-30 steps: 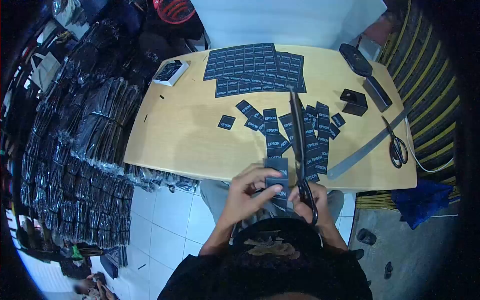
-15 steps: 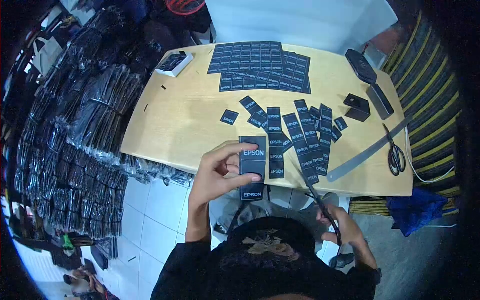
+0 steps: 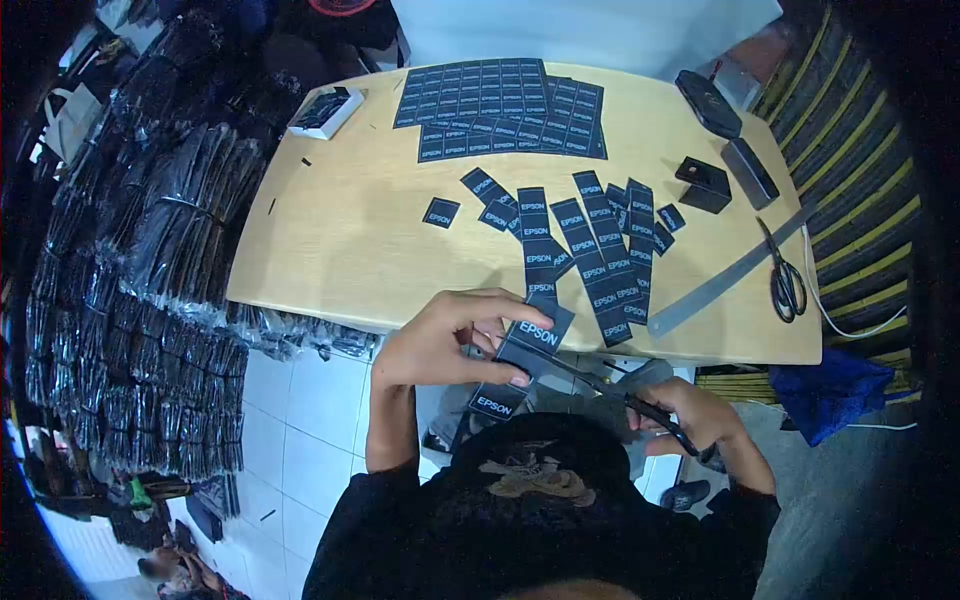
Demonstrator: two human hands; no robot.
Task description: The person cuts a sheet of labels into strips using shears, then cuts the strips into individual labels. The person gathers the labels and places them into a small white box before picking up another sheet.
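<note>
My left hand (image 3: 440,340) pinches a short black EPSON label strip (image 3: 538,334) between thumb and fingers, tilted, over the table's front edge. In my right hand (image 3: 688,412) is a pair of black-handled scissors (image 3: 655,412), its blades reaching left to the strip between two labels. Whether the blades have cut into it I cannot tell. Behind my hands lie several loose EPSON strips (image 3: 583,244) and a single square label (image 3: 440,212).
On the wooden table (image 3: 330,230) are uncut label sheets (image 3: 480,95), a metal ruler (image 3: 725,277), a second pair of scissors (image 3: 787,285), a black box (image 3: 704,185), a black case (image 3: 708,103) and a white box (image 3: 326,112). Plastic-wrapped bundles (image 3: 180,230) stand left.
The strip in my left hand has tilted and moved slightly right. My right hand has brought the scissors up and left to the strip. The whole view has shifted a little.
</note>
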